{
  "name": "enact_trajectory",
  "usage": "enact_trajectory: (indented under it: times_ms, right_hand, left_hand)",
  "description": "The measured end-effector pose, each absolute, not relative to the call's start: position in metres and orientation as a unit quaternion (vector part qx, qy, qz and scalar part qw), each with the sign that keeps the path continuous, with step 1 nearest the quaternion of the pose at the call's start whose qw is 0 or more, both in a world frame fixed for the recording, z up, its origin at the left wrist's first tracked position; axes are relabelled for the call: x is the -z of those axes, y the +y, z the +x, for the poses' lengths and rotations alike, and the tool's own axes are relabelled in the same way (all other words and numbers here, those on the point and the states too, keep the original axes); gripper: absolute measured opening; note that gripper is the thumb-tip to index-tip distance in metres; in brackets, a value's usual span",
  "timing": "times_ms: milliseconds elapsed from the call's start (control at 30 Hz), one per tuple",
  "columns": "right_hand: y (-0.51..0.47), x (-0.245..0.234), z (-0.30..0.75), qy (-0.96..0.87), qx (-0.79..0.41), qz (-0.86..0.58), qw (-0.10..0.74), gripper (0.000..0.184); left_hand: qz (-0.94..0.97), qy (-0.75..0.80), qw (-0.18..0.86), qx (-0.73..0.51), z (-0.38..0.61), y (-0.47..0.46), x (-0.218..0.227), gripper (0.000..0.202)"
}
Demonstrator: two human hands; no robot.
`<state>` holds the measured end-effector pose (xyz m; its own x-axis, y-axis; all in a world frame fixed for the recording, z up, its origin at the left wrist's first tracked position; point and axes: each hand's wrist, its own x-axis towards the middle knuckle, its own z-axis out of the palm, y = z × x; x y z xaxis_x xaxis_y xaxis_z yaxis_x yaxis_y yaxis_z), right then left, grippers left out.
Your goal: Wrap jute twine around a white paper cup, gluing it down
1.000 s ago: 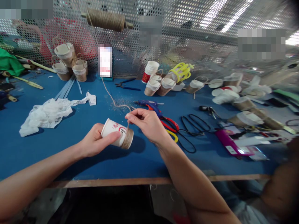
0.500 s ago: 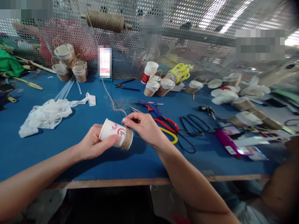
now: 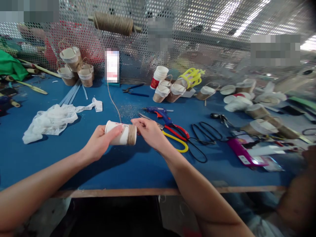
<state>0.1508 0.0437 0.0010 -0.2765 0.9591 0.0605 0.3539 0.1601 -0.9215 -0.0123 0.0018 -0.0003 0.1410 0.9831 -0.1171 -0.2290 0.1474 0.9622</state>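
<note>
My left hand point(image 3: 98, 141) is wrapped round a white paper cup point(image 3: 119, 140) lying on its side in the air, its thumb over the printed front. Brown twine is wound in a band point(image 3: 132, 134) round the cup's base end. My right hand point(image 3: 146, 131) is at that end, its fingers closed against the band; what they pinch is hidden. A loose twine strand point(image 3: 114, 103) runs down from beside the phone and goes behind the cup. Just right of my right hand lie yellow-handled scissors point(image 3: 181, 144) and a blue glue gun point(image 3: 158, 111).
A twine spool point(image 3: 113, 23) hangs on the perforated screen above a phone point(image 3: 112, 65). White lace point(image 3: 51, 121) lies left. Twine-wrapped cups point(image 3: 85, 77) stand at the back; more lie right beside a purple box point(image 3: 243, 151). A black cord point(image 3: 207, 133) curls nearby. Another person's arm point(image 3: 296, 191) shows at right.
The cup has turned from tilted to nearly level, with its base end raised and slightly left. The twine strand is straighter and now passes behind the cup. My right fingers have shifted along with the base.
</note>
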Motion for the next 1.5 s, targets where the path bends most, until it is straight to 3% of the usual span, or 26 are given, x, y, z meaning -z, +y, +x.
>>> enact_trajectory:
  times_ms: [167, 367, 967, 1500]
  right_hand:
    - [0.038, -0.005, 0.151, -0.685, -0.388, -0.475, 0.394, 0.025]
    - [0.025, -0.013, 0.145, -0.736, -0.358, -0.438, 0.372, 0.013]
    - [0.02, -0.006, 0.141, -0.753, -0.242, -0.487, 0.369, 0.006]
    - [0.02, -0.007, 0.143, -0.75, -0.26, -0.481, 0.371, 0.009]
  left_hand:
    - [0.314, 0.451, 0.641, -0.535, -0.01, 0.011, -0.003, 0.016]
    - [0.287, 0.445, 0.654, -0.54, -0.009, 0.011, -0.004, 0.015]
    - [0.427, 0.514, 0.565, -0.484, -0.009, 0.006, -0.003, 0.02]
    - [0.482, 0.515, 0.529, -0.472, -0.011, 0.006, 0.003, 0.026]
